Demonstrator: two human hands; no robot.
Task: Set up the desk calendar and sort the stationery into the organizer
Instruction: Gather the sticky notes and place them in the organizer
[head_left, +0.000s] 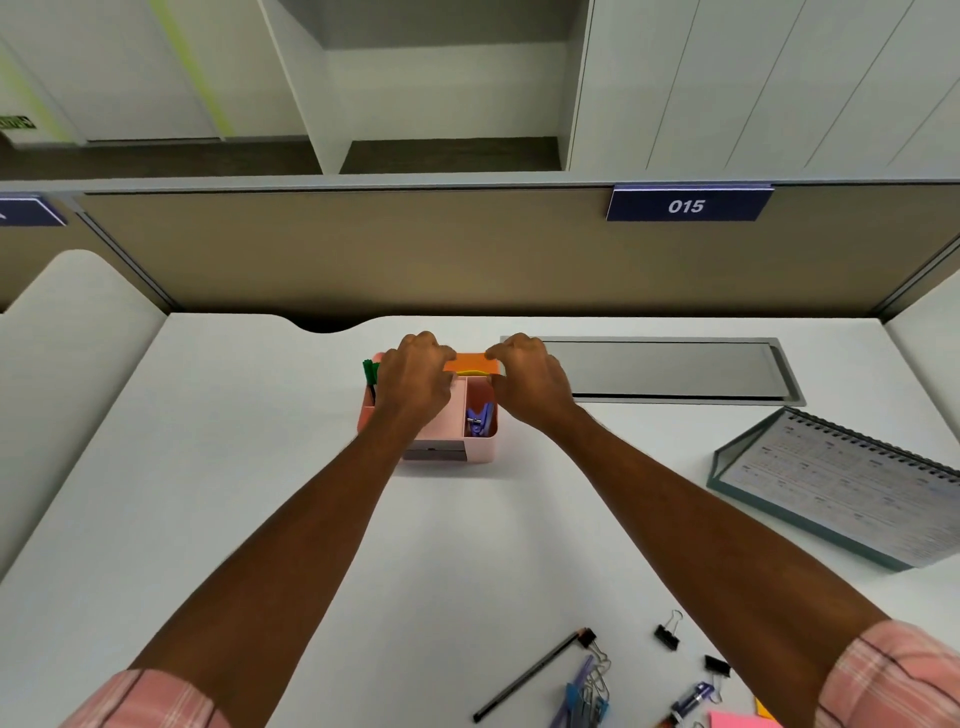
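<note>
Bright, even overhead light, faint soft shadows, wide-angle bowing at the edges, slight softness.

Left half of the desk (249, 467) is open from near edge to the partition (363, 260), clean run to the organizer (457, 441) from left and front. Right side is tighter: desk calendar (831, 493) stands tilted well right of it, cable hatch (665, 369) behind lies flat. Pencil (530, 675), binder clips (666, 635) and pens (582, 691) litter the near right, and left hand (415, 379) and right hand (530, 379), pinching an orange pad (472, 362), cover the organizer's back
</note>
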